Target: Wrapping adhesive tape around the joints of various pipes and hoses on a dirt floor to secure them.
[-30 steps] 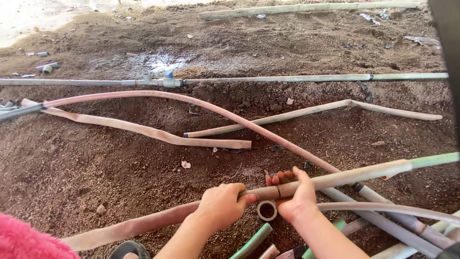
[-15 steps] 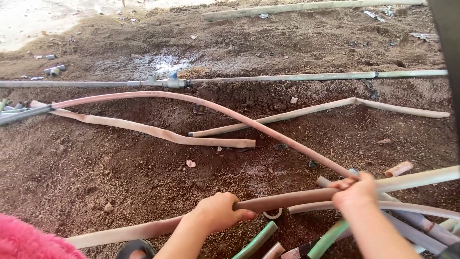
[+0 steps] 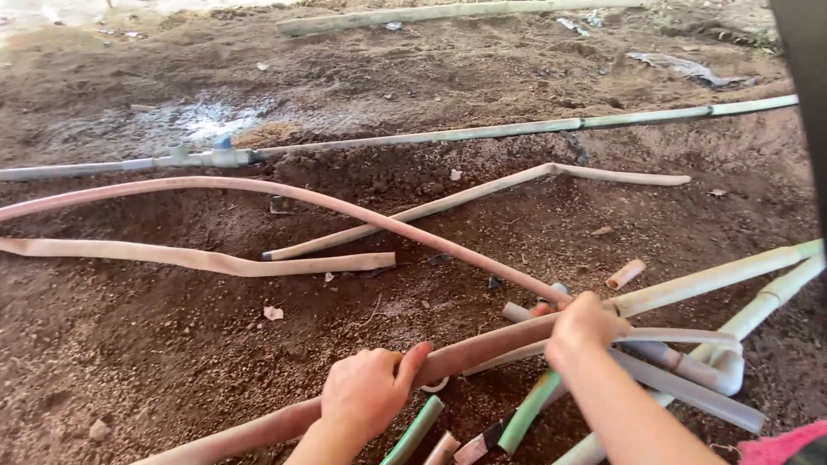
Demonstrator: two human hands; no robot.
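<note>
Nearest, the left hand (image 3: pixel 369 398) is wrapped around the pink hose (image 3: pixel 482 346), thumb up along it. The hose's long axis climbs from near left to far right. Farther along, the right hand (image 3: pixel 584 325) grips the same hose where a pale pipe (image 3: pixel 715 277) runs on rightward over the soil (image 3: pixel 172 344).

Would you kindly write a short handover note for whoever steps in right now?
Left hand: shut around the pinkish hose, low in the view.
Right hand: gripping the same hose further along, where it meets the pale pipe.
Hose: lifted off the soil between the hands; more of it loops away to the left.
Loose grey and green pipes lie below.
Hose end not visibly joined to the pipe.
</note>
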